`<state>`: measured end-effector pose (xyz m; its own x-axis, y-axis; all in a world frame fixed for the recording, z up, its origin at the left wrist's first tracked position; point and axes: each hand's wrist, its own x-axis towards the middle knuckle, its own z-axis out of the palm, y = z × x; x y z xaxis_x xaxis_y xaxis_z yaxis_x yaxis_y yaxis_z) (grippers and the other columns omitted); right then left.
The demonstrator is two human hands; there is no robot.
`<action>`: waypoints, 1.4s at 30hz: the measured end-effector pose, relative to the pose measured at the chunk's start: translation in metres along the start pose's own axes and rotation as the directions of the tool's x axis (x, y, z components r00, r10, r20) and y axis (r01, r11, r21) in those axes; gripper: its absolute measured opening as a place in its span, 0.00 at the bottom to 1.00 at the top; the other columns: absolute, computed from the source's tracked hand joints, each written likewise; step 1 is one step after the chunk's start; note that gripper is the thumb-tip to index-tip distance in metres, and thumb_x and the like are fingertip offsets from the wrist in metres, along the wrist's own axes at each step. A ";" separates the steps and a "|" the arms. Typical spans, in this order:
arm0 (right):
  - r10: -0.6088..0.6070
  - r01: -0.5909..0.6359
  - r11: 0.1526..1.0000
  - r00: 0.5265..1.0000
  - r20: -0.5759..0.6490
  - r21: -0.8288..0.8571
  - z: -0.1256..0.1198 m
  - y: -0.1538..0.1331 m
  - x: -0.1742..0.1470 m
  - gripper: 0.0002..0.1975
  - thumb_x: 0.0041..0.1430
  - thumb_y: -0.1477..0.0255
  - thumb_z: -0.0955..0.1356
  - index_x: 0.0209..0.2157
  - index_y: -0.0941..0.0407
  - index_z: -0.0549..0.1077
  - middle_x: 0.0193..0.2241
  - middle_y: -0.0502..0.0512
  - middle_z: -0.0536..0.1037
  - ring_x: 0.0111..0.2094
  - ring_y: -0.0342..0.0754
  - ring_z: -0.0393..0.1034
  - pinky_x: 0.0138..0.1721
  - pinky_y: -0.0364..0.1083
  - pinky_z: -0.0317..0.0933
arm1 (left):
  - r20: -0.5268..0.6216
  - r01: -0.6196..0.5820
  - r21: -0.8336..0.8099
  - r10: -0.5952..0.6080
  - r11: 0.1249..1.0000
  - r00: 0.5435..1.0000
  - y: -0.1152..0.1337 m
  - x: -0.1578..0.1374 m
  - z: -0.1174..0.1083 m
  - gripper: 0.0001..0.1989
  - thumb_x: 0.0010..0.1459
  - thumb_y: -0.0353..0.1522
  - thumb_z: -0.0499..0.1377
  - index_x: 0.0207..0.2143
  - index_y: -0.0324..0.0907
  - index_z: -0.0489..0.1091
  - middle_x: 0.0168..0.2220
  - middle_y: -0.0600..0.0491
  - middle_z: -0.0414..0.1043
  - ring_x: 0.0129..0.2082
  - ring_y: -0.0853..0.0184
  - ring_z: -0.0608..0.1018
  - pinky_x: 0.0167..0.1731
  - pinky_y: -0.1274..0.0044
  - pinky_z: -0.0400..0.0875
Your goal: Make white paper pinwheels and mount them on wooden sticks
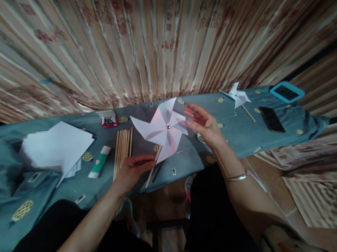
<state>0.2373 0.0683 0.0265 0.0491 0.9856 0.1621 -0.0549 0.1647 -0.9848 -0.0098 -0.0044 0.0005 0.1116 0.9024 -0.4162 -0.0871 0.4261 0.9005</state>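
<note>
A white paper pinwheel with a shiny pin at its centre is held up over the cloth. My left hand pinches its wooden stick just below the lower blade. Beside the right-hand blade, my right hand has its fingers apart and grips nothing; whether a fingertip touches the paper I cannot tell. Several wooden sticks lie in a row left of the pinwheel. Behind them stands a small red and white box with its lid up and metal pins inside.
The narrow table has a grey-blue cloth with pineapple prints. A stack of white paper and a green and white glue stick lie left. Rightward are another pinwheel, a phone and a blue-framed device. Curtains hang behind.
</note>
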 end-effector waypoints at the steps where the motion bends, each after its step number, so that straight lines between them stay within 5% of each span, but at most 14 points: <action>1: -0.030 0.030 1.000 0.998 -0.055 -0.006 -0.001 0.000 0.000 0.26 0.37 0.65 0.79 0.42 0.49 0.76 0.48 0.52 0.79 0.51 0.51 0.72 0.52 0.51 0.66 | -0.027 0.002 -0.032 -0.003 0.999 1.000 0.001 0.001 0.000 0.15 0.29 0.37 0.74 0.24 0.43 0.80 0.26 0.51 0.80 0.27 0.65 0.77 0.33 0.74 0.71; 6: 0.102 -0.100 0.995 0.989 -0.104 0.019 0.006 -0.004 -0.010 0.14 0.42 0.61 0.77 0.29 0.54 0.78 0.25 0.50 0.81 0.26 0.42 0.72 0.29 0.42 0.65 | -0.098 -0.015 -0.116 0.004 0.993 0.995 0.004 0.003 -0.001 0.17 0.27 0.37 0.75 0.25 0.42 0.80 0.27 0.51 0.80 0.29 0.66 0.78 0.36 0.75 0.71; 14: 0.481 -0.515 0.815 0.857 0.185 0.266 0.040 -0.005 -0.026 0.15 0.35 0.64 0.80 0.25 0.55 0.78 0.23 0.48 0.78 0.24 0.37 0.70 0.26 0.37 0.64 | -0.098 -0.025 -0.119 0.013 0.993 0.995 0.000 0.003 0.001 0.18 0.27 0.38 0.75 0.25 0.43 0.80 0.27 0.51 0.81 0.29 0.66 0.78 0.37 0.75 0.72; 22: 0.524 -0.568 0.755 0.823 0.219 0.327 0.045 -0.004 -0.026 0.19 0.30 0.67 0.82 0.25 0.58 0.76 0.22 0.48 0.80 0.22 0.38 0.73 0.24 0.36 0.69 | -0.063 -0.059 -0.077 0.055 0.995 0.997 -0.002 0.005 -0.001 0.20 0.28 0.41 0.75 0.27 0.42 0.80 0.28 0.50 0.81 0.29 0.65 0.78 0.37 0.74 0.72; 34: 0.523 -0.602 0.735 0.796 0.305 0.312 0.055 0.004 -0.033 0.16 0.37 0.67 0.80 0.27 0.58 0.75 0.24 0.49 0.81 0.25 0.41 0.76 0.25 0.36 0.69 | -0.037 -0.141 -0.005 0.141 0.990 0.989 -0.008 0.005 -0.001 0.13 0.38 0.36 0.72 0.30 0.43 0.81 0.33 0.51 0.82 0.36 0.61 0.80 0.45 0.71 0.72; 42: 0.514 -0.574 0.782 0.814 0.270 0.243 0.069 0.005 -0.038 0.16 0.37 0.62 0.79 0.23 0.58 0.75 0.21 0.47 0.78 0.20 0.35 0.67 0.22 0.36 0.60 | -0.063 -0.101 0.018 0.102 0.995 0.993 -0.003 0.004 0.004 0.13 0.36 0.36 0.72 0.28 0.43 0.81 0.31 0.51 0.81 0.34 0.64 0.79 0.43 0.73 0.71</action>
<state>0.1659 0.0347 0.0196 -0.2578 0.8976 -0.3577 -0.3131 -0.4278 -0.8479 -0.0054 -0.0029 -0.0035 0.0400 0.9434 -0.3291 -0.0798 0.3313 0.9401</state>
